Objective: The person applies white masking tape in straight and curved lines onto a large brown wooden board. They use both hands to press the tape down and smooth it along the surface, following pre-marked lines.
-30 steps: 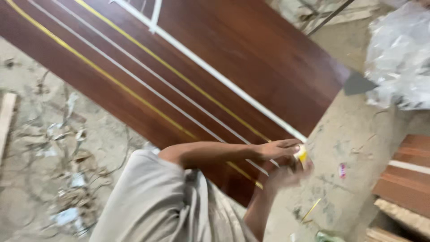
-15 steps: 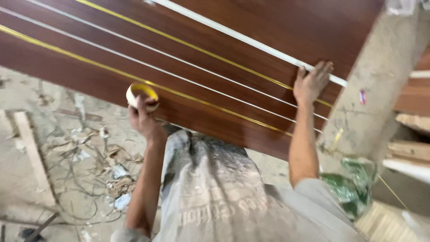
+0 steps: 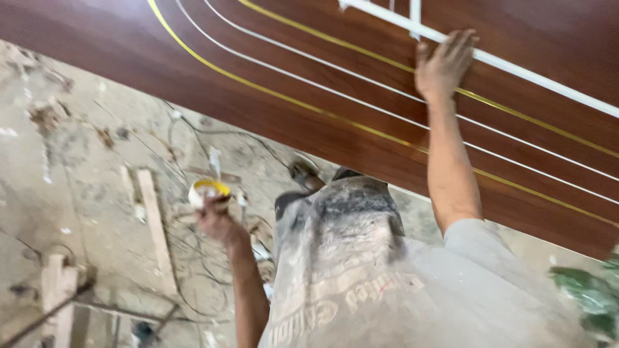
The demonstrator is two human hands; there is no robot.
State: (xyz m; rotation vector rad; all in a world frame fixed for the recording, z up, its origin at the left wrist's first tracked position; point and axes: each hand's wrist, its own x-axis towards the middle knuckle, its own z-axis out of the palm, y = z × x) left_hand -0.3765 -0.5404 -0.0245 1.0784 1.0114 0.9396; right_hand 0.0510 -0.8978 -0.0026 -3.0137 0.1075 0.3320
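A large dark brown wooden panel with thin yellow and white inlay lines spans the top of the view. My right hand lies flat on it, fingers spread, touching a raised white strip. My left hand is off the panel, lower left above the floor, and grips a small round white and yellow roll, which looks like tape. My grey dusty trousers fill the lower middle.
The dusty concrete floor is littered with wood offcuts, loose wires and debris. More timber pieces lie at the bottom left. Something green shows blurred at the right edge.
My left hand has dropped away from the panel with the roll and now hangs over the floor. My right hand stays pressed on the panel by the white strip. The view has shifted.
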